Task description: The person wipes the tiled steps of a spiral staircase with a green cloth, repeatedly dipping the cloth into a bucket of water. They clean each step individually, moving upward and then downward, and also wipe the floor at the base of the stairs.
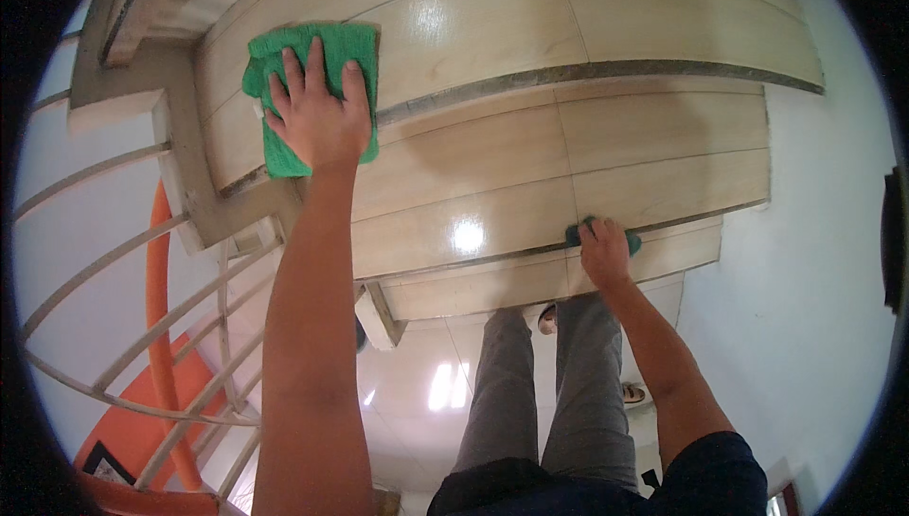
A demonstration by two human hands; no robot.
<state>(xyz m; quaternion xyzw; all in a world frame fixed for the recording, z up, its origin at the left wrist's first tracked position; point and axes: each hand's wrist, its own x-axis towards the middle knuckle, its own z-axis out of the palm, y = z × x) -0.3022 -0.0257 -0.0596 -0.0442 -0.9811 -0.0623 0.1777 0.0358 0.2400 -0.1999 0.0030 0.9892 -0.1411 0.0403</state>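
My left hand lies flat with spread fingers on a folded green cloth, pressing it on a tiled stair tread at the left end, across its front edge. Lower down at the right, my right hand grips a dark green cloth or pad at the dark front edge of a lower step. Most of what it holds is hidden by the fingers.
A metal railing with an orange pole runs along the left. At the right stands a white wall. Below the steps is a shiny tiled floor, where my legs are, near some sandals.
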